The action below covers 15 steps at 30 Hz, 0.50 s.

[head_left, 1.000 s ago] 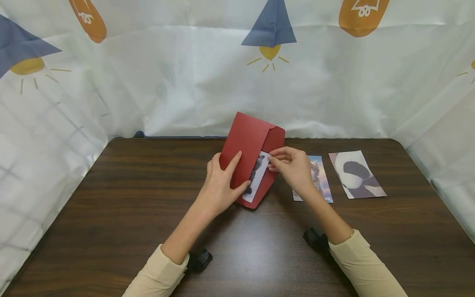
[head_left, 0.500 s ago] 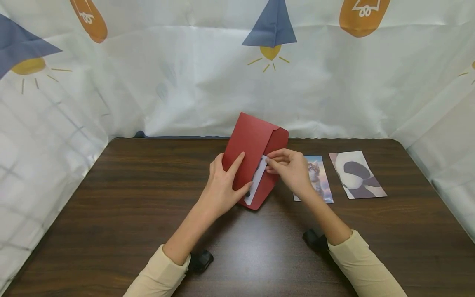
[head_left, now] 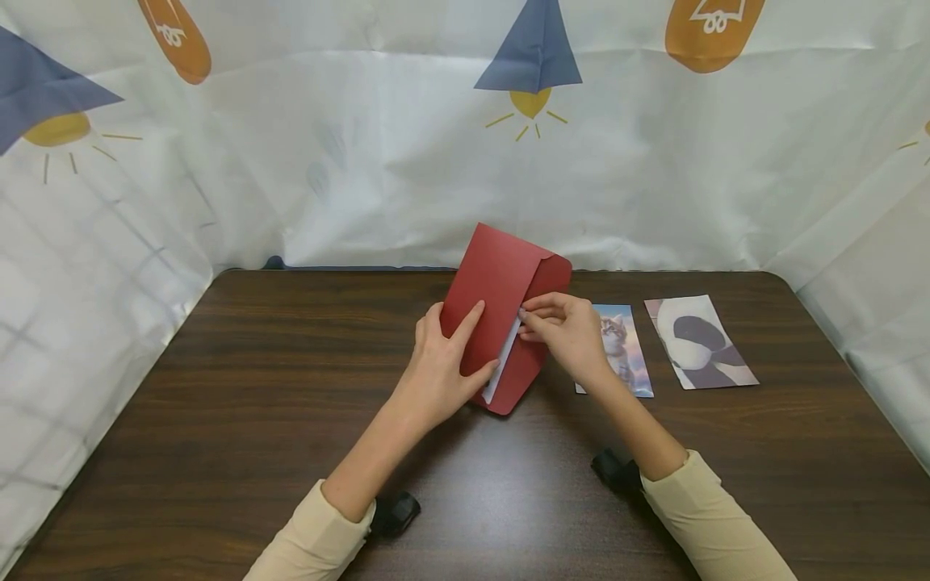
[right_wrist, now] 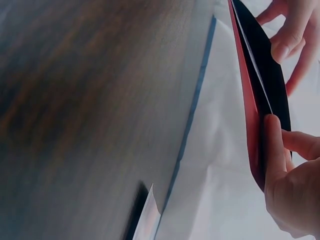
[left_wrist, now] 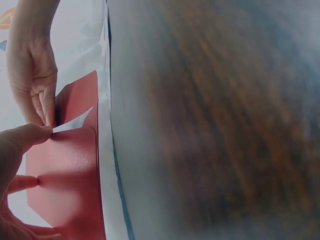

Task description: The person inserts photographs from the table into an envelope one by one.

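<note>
A red envelope is held tilted over the far middle of the dark table, its flap unfolded toward the right. My left hand grips it from the left, fingers spread across its front and thumb at the mouth. Out of the mouth shows a narrow white strip of a photo card; the rest is hidden inside. My right hand pinches the card's outer edge between thumb and fingers. In the right wrist view the card appears as a thin line between the envelope's dark inner sides.
A kitten picture card lies on the table partly under my right forearm. Farther right lies a card with a dark and white picture. A white printed curtain hangs behind the table's far edge.
The photo card has slid deeper into the red envelope, its dark print now out of sight. The envelope and my left hand have shifted slightly right; my right hand moved slightly left.
</note>
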Available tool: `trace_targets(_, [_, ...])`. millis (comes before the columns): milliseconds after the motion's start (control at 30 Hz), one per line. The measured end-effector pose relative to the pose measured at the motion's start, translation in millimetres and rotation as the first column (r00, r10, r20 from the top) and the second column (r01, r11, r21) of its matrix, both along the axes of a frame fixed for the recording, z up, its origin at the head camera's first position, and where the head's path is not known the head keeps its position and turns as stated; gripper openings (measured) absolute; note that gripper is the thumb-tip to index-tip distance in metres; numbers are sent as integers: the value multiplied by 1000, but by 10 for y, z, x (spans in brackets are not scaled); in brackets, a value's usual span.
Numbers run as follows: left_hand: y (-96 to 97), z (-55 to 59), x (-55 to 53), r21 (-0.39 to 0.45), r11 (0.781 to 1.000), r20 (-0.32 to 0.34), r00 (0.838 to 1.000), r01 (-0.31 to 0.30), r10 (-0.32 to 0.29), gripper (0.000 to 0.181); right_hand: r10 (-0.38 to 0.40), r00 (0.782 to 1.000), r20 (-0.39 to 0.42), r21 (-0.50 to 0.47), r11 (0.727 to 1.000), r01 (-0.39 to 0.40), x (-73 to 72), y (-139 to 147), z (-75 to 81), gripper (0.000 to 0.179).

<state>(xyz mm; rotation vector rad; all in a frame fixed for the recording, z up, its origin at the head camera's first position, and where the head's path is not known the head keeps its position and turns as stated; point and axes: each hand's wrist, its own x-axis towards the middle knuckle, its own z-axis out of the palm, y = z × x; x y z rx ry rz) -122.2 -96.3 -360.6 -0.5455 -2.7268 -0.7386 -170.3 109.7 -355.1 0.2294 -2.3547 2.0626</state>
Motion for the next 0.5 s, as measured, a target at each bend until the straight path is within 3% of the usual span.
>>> trace_targets(233, [5, 14, 11, 7, 1000, -15, 1000, 5, -5, 76, 6, 1000, 7, -8, 1000, -6, 8, -7, 1, 21])
trace_targets(500, [-3, 43, 26, 30, 1000, 42, 999, -9, 8, 76, 17, 999, 36, -21, 1000, -16, 16, -22, -4, 21])
